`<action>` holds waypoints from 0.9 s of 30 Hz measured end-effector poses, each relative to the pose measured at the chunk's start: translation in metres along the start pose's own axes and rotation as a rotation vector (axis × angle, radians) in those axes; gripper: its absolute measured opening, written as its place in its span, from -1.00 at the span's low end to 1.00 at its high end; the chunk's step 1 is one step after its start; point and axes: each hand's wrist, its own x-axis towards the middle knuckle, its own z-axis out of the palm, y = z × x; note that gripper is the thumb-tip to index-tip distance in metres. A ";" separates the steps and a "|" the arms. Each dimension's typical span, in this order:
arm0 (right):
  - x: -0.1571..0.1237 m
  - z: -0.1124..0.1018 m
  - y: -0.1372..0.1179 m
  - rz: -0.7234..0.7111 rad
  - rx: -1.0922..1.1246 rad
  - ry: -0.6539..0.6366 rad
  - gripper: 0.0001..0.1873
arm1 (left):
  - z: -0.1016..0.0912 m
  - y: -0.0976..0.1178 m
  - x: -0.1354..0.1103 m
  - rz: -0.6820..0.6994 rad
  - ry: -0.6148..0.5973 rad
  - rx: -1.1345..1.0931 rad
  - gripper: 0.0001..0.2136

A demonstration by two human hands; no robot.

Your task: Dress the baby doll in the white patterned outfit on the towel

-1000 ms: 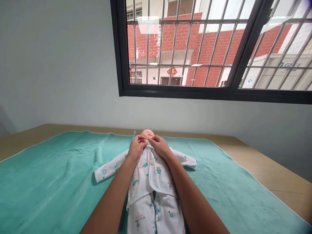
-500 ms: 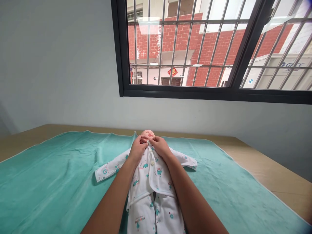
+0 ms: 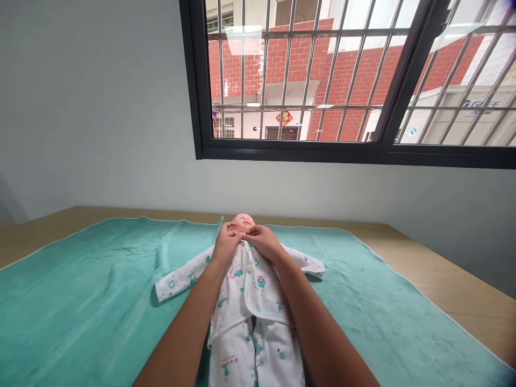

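Observation:
A baby doll point(image 3: 243, 221) lies on its back on a teal blanket point(image 3: 88, 290), dressed in a white printed shirt point(image 3: 250, 285) and matching trousers point(image 3: 258, 355). My left hand point(image 3: 226, 244) and my right hand point(image 3: 262, 241) meet at the shirt's collar just below the doll's chin. Both hands are closed, fingers pinching the collar edges together. The doll's sleeves spread out to either side.
The blanket covers a wooden table point(image 3: 443, 274) that stands against a pale wall. A barred window point(image 3: 322, 80) with a black frame is above, with a red brick building outside.
Both hands stay pinched at the collar and have shifted very slightly toward the doll's chin. The view has moved a little.

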 end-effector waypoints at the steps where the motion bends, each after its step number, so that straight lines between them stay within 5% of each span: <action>1: 0.000 0.000 0.000 0.004 0.010 -0.004 -0.70 | 0.000 0.000 0.000 -0.003 -0.004 -0.005 -0.65; 14: 0.003 0.003 0.007 0.004 0.052 0.086 -0.82 | 0.000 -0.001 0.001 0.004 -0.038 0.061 -0.62; 21: 0.012 0.006 0.029 -0.005 0.004 0.241 -0.79 | -0.005 -0.016 0.012 0.081 0.177 0.353 -0.66; 27: 0.004 -0.003 0.059 -0.096 -0.234 0.477 -0.71 | -0.012 -0.027 0.015 0.140 0.148 0.699 -0.83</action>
